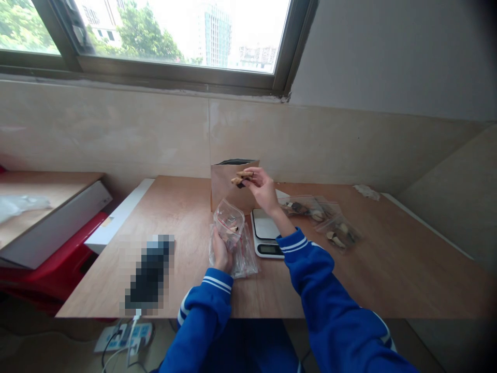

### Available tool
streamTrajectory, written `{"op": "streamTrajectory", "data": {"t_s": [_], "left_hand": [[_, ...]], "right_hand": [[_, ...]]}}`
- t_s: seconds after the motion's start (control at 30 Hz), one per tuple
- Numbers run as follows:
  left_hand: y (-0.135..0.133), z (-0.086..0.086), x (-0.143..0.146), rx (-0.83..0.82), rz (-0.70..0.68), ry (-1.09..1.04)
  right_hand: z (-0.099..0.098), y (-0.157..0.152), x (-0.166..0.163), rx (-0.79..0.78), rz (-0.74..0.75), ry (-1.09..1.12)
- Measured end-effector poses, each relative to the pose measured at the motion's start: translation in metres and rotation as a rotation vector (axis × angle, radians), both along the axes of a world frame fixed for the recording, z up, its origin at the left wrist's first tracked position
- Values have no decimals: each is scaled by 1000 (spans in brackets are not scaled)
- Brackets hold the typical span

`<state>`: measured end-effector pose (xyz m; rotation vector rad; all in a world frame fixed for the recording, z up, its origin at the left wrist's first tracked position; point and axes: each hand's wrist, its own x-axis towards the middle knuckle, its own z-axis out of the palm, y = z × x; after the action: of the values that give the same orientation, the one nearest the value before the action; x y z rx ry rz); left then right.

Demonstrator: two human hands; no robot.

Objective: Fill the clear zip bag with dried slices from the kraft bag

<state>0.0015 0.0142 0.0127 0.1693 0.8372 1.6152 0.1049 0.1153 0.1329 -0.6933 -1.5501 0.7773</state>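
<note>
My right hand (265, 192) pinches a few tan, dark-edged dried pieces (242, 178), perhaps dried mushroom, in front of the upper part of a brown paper bag (222, 192). Below and to the left, my left hand (222, 252) grips a clear zip bag (228, 213), its mouth facing up. A small pale piece (234, 228) shows inside that bag. Under and beside my left hand lie flat clear bags (247, 261). A white kitchen scale (265, 227) sits just right of them, partly covered by my right forearm; its display is too dim to read.
Right of the scale lie filled clear bags (301, 207), with another filled bag (340, 235) nearer me. A blurred dark device (149, 274) with a white cable rests at the left. Crumpled plastic (367, 192) lies at the back right. The wall and window stand behind the table (392, 259).
</note>
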Motion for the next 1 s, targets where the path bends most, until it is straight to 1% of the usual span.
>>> {"op": "streamTrajectory", "data": {"t_s": [0.1, 0.17, 0.2, 0.3, 0.47, 0.53, 0.67, 0.77, 0.83, 0.9, 1.0], "left_hand": [[0, 1, 0, 2, -7, 20], [0, 2, 0, 2, -11, 28], [-1, 2, 0, 3, -9, 29], [-1, 1, -1, 7, -10, 23], [-1, 1, -1, 2, -24, 12], [-1, 3, -1, -7, -24, -2], [-2, 9, 0, -22, -20, -34], [-2, 12, 0, -27, -19, -35], [-3, 11, 0, -20, -19, -28], [-2, 9, -1, -6, -18, -18], [-2, 5, -1, -8, -12, -15]], "right_hand": [[31, 24, -4, 116, -146, -40], [43, 40, -9, 157, -212, -96], [46, 47, -11, 172, -231, -129], [43, 60, -17, 220, -236, -213], [31, 62, -16, 211, -228, -308], [33, 62, -11, 213, -203, -352], [40, 64, 2, 229, -93, -463], [41, 64, 8, 268, -68, -582], [39, 60, 9, 312, -94, -686], [37, 52, 7, 354, -159, -752], [41, 29, 3, 383, -274, -713]]}}
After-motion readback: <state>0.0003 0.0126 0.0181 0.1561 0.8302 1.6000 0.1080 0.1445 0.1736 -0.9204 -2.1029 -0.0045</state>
